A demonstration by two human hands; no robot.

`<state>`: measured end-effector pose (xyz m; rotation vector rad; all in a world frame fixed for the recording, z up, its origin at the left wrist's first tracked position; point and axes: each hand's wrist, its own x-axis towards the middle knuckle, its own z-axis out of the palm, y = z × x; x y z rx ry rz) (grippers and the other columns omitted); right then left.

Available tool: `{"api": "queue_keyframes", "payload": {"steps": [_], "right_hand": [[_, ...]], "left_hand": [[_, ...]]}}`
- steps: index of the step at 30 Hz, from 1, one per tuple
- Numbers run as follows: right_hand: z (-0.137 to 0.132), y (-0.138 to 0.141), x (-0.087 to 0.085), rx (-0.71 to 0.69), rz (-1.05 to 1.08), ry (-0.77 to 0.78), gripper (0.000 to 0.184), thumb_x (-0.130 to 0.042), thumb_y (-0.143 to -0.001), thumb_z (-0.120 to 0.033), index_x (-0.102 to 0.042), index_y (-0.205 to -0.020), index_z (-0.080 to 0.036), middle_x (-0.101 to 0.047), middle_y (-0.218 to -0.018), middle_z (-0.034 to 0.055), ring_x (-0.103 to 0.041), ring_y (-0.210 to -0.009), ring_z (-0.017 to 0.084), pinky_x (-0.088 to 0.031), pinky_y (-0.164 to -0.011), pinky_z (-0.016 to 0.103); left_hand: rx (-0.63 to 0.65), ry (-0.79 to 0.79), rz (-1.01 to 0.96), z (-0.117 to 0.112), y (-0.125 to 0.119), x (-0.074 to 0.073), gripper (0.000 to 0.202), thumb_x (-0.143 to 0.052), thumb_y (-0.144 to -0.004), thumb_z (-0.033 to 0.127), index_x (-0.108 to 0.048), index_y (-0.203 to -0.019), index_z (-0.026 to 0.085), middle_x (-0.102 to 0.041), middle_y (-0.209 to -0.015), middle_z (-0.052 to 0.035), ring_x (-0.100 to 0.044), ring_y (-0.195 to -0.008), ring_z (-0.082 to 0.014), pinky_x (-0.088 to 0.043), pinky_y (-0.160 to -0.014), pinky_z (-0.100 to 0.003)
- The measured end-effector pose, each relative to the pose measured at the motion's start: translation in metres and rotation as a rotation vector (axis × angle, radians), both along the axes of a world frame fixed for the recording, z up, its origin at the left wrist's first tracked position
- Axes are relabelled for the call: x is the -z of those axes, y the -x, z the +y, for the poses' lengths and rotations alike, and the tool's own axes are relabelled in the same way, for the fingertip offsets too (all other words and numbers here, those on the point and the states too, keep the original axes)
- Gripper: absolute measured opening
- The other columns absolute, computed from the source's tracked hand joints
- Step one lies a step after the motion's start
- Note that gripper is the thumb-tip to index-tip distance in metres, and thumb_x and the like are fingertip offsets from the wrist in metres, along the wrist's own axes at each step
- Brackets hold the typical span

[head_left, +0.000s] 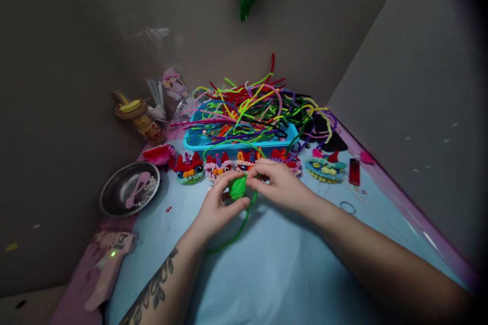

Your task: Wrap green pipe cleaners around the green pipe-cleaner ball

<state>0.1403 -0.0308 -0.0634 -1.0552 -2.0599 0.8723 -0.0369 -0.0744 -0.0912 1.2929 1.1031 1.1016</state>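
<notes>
My left hand (218,208) pinches a small wound coil of green pipe cleaner (238,188) over the light blue table (274,269). My right hand (276,183) grips the same green pipe cleaner from the right, fingers closed on the strand beside the coil. The loose tail of the green pipe cleaner (232,237) curves down under my left hand toward me. Both hands meet just in front of a row of finished pipe-cleaner figures (229,165).
A blue tray (198,143) piled with colourful pipe cleaners (247,109) stands at the back. A metal bowl (128,194) sits at the left, a pink glue gun (109,269) at the near left, a red lighter (354,171) at the right. Grey walls close in on both sides.
</notes>
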Motion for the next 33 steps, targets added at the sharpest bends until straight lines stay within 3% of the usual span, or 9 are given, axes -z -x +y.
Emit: {"api": "queue_keyframes", "payload": {"steps": [12,18,20,22,24,26,30,33], "right_hand": [[-0.001,0.007,0.008,-0.013,-0.048,0.116,0.015,-0.054,-0.08,-0.016,-0.061,-0.067,-0.016,-0.055,-0.067,-0.0006,-0.051,-0.065,0.013,-0.035,-0.06,0.024],[0.0,0.007,0.007,-0.015,-0.006,0.218,0.019,-0.053,-0.08,-0.02,-0.056,-0.061,-0.016,-0.052,-0.064,-0.0019,-0.048,-0.061,0.012,-0.033,-0.056,0.023],[0.001,0.006,0.007,0.023,0.035,0.207,0.02,-0.052,-0.08,-0.021,-0.056,-0.061,-0.017,-0.053,-0.064,-0.0015,-0.049,-0.063,0.012,-0.035,-0.058,0.024],[0.003,0.005,0.007,0.083,0.081,0.178,0.02,-0.052,-0.081,-0.022,-0.056,-0.063,-0.017,-0.055,-0.066,-0.0009,-0.05,-0.065,0.013,-0.036,-0.06,0.024],[0.003,0.005,0.008,0.149,0.117,0.141,0.019,-0.052,-0.081,-0.023,-0.057,-0.064,-0.017,-0.056,-0.068,-0.0004,-0.051,-0.066,0.013,-0.037,-0.061,0.024],[0.003,0.006,0.009,0.198,0.136,0.106,0.019,-0.051,-0.082,-0.023,-0.058,-0.065,-0.017,-0.056,-0.07,0.0002,-0.052,-0.068,0.014,-0.037,-0.062,0.025],[0.0,0.009,0.011,0.221,0.163,0.075,0.019,-0.051,-0.083,-0.021,-0.058,-0.066,-0.017,-0.055,-0.071,0.0007,-0.053,-0.071,0.014,-0.038,-0.065,0.026],[-0.003,0.013,0.013,0.195,0.182,0.06,0.02,-0.052,-0.083,-0.02,-0.055,-0.063,-0.018,-0.055,-0.069,-0.0001,-0.052,-0.07,0.015,-0.038,-0.067,0.026]], "left_hand": [[-0.101,-0.252,0.195,-0.003,-0.007,0.014,0.036,-0.067,-0.073,0.019,-0.053,-0.107,0.022,-0.053,-0.111,-0.0076,-0.051,-0.11,-0.0244,-0.04,-0.094,-0.038],[-0.092,-0.328,0.313,0.0,-0.004,0.009,0.037,-0.064,-0.077,0.026,-0.051,-0.112,0.022,-0.051,-0.117,-0.0094,-0.049,-0.114,-0.0238,-0.041,-0.094,-0.038],[-0.17,-0.38,0.374,0.0,-0.001,0.006,0.04,-0.065,-0.077,0.029,-0.052,-0.114,0.022,-0.049,-0.122,-0.0109,-0.046,-0.118,-0.0251,-0.042,-0.091,-0.037],[-0.318,-0.406,0.432,0.0,0.001,0.004,0.038,-0.067,-0.075,0.032,-0.056,-0.11,0.021,-0.053,-0.115,-0.0101,-0.049,-0.112,-0.0241,-0.044,-0.082,-0.033],[-0.416,-0.346,0.418,-0.002,0.0,0.004,0.031,-0.066,-0.077,0.032,-0.057,-0.104,0.021,-0.06,-0.096,-0.0059,-0.057,-0.089,-0.0188,-0.044,-0.069,-0.028],[-0.401,-0.24,0.333,-0.004,-0.002,0.005,0.029,-0.064,-0.079,0.031,-0.056,-0.105,0.021,-0.062,-0.085,-0.0025,-0.057,-0.071,-0.0143,-0.042,-0.06,-0.024],[-0.325,-0.111,0.119,-0.005,-0.009,0.005,0.044,-0.069,-0.075,0.03,-0.055,-0.116,0.022,-0.066,-0.093,-0.0044,-0.059,-0.076,-0.0143,-0.042,-0.06,-0.023],[-0.266,0.037,-0.135,-0.003,-0.012,0.007,0.047,-0.073,-0.07,0.03,-0.059,-0.114,0.022,-0.06,-0.069,0.0018,-0.053,-0.06,-0.0101,-0.038,-0.053,-0.021]]}}
